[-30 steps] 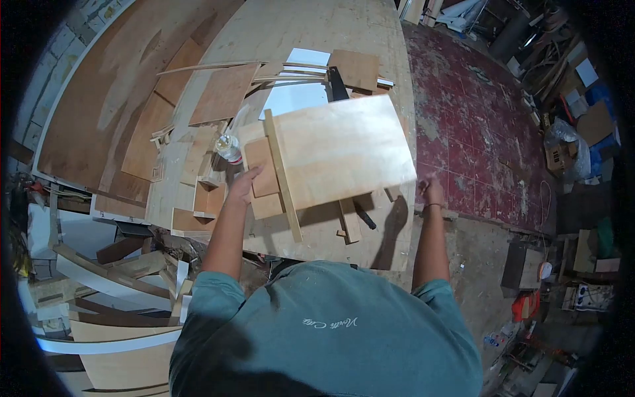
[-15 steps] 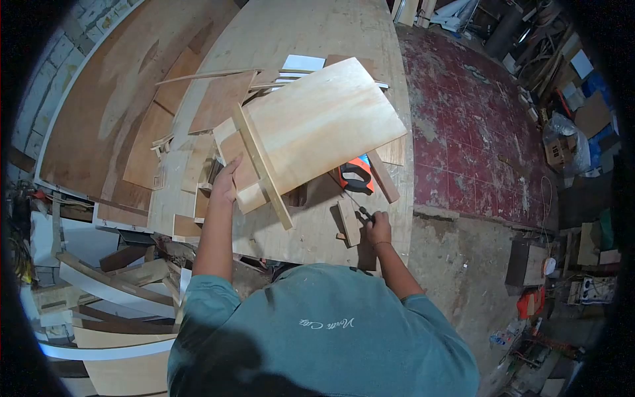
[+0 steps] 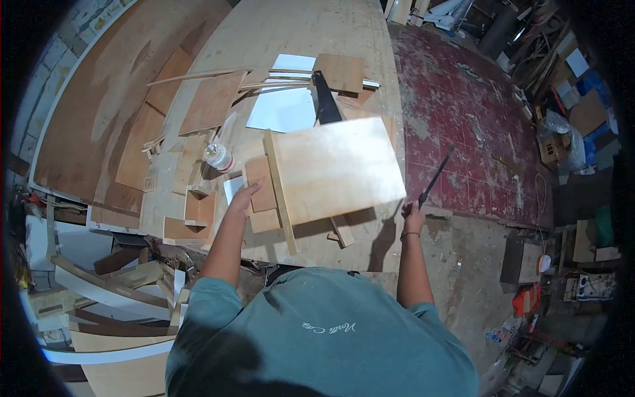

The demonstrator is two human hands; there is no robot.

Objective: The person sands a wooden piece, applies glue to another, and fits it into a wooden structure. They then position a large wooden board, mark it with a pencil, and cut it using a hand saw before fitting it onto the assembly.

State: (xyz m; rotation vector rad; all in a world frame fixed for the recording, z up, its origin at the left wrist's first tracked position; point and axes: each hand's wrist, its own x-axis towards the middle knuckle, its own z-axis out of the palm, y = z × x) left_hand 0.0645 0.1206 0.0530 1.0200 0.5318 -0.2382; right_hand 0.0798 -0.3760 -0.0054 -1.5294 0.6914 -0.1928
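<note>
My left hand (image 3: 246,198) grips the left end of a pale wooden board (image 3: 337,169), its fingers over a small brown wood piece (image 3: 260,182). A narrow wooden strip (image 3: 281,192) crosses the board near that hand. Out past the board's right end, my right hand (image 3: 414,217) is closed around a long, thin dark tool (image 3: 436,177) that points up and away. Partly under the board lies a wood block (image 3: 342,231) on the workbench (image 3: 311,250). A black saw blade (image 3: 325,99) shows beyond the board; its handle is hidden.
A white bottle (image 3: 218,157) stands left of the board, near an open wooden box (image 3: 198,208). White sheets (image 3: 283,109), thin strips and a brown square panel (image 3: 340,71) lie farther back. Red tiled floor (image 3: 456,112) lies right of the bench.
My right hand has lifted the dark tool off the bench area and moved right. The board has swung and come lower and nearer, uncovering the bottle and saw blade while hiding the saw's orange handle.
</note>
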